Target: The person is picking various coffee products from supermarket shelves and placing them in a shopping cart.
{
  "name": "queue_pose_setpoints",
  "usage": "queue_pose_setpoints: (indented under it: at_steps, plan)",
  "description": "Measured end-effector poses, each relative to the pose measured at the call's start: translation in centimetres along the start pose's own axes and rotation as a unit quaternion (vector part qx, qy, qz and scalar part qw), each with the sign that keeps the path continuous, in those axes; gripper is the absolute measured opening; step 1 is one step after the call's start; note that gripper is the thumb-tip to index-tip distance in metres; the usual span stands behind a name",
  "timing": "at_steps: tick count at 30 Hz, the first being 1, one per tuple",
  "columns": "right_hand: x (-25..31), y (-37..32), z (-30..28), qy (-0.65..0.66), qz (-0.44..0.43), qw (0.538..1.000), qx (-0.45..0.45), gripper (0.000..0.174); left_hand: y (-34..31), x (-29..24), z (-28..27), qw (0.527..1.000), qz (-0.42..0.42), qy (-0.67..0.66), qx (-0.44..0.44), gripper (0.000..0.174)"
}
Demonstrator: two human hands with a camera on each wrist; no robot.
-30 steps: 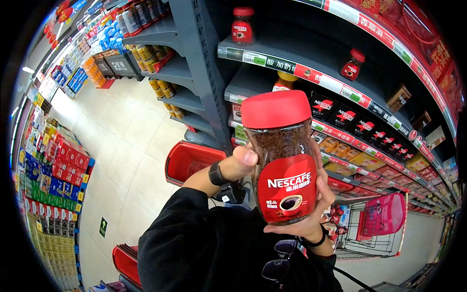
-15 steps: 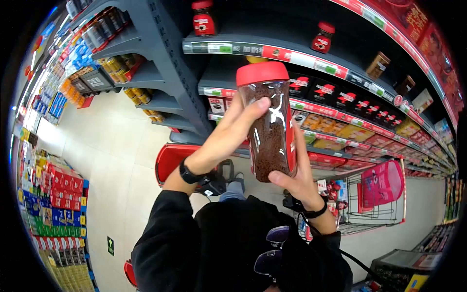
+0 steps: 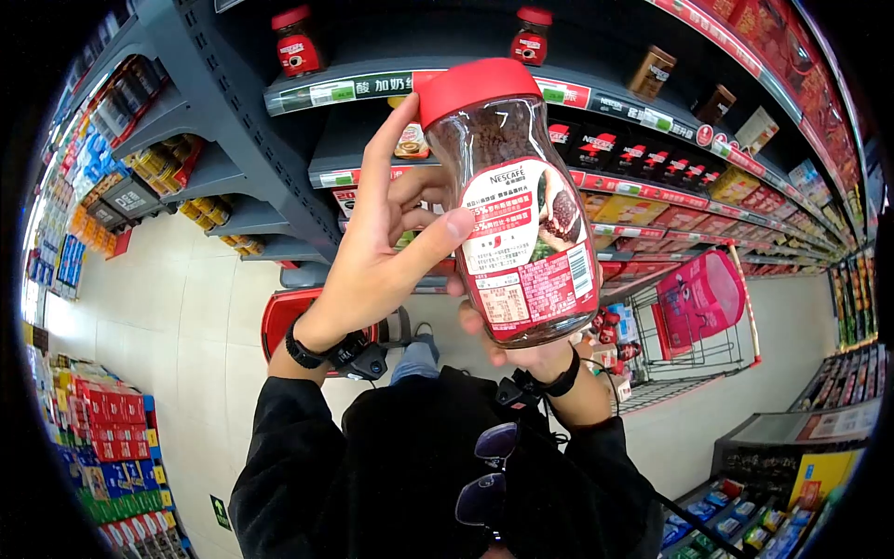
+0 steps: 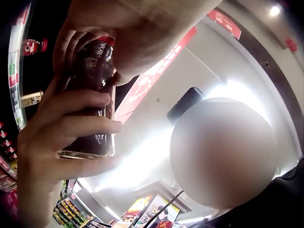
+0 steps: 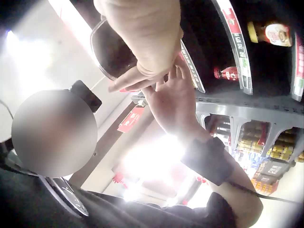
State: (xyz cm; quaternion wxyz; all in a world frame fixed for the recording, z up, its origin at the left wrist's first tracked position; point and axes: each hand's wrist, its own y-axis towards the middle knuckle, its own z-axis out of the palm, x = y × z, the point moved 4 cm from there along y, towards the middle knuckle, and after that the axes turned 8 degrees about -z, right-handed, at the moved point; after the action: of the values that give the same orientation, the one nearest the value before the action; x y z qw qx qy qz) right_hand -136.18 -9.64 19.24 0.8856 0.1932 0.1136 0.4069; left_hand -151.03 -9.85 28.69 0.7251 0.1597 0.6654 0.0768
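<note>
A large glass jar of instant coffee point(image 3: 507, 210) with a red lid stands tilted in front of the chest in the head view. Its printed label, with text and a barcode, faces the head camera. My left hand point(image 3: 382, 228) holds its left side, thumb on the label's edge and index finger up at the lid. From below and behind, my right hand point(image 3: 535, 354) grips the base, mostly hidden by the jar. In the left wrist view, the right hand's fingers point(image 4: 85, 126) curl across the dark glass.
Shelves ahead carry smaller red-lidded jars point(image 3: 297, 42) and black coffee boxes point(image 3: 596, 144). A shopping cart point(image 3: 689, 326) with a pink package stands at right. A red basket point(image 3: 279, 321) is low at left, beside stacked cartons point(image 3: 116, 419).
The jar has been turned in both hands, from its front logo past bare glass to the printed back. My left hand has shifted up toward the lid. The head view has swung right.
</note>
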Motion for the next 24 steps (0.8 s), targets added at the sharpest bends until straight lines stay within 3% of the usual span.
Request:
queue_pose_setpoints:
  at_steps: [6,14,19,24]
  plan:
    - [0.1,-0.5,-0.1,0.053,-0.011,0.998,-0.042,0.126,0.2,-0.3,0.6,1.000,0.011,0.005,0.010,0.087]
    - [-0.6,-0.4,-0.7,0.099,0.014,0.995,-0.014,0.124,-0.4,-0.7,0.2,1.000,0.010,0.021,0.001,0.087]
    - [-0.9,-0.3,0.0,0.030,0.030,0.999,-0.004,0.087,-0.8,-0.7,-0.1,0.999,0.021,0.034,0.003,0.087]
    - [-1.1,-0.8,0.1,0.024,0.034,0.999,-0.021,0.085,-1.2,-0.9,-0.1,0.999,0.031,0.045,0.003,0.087]
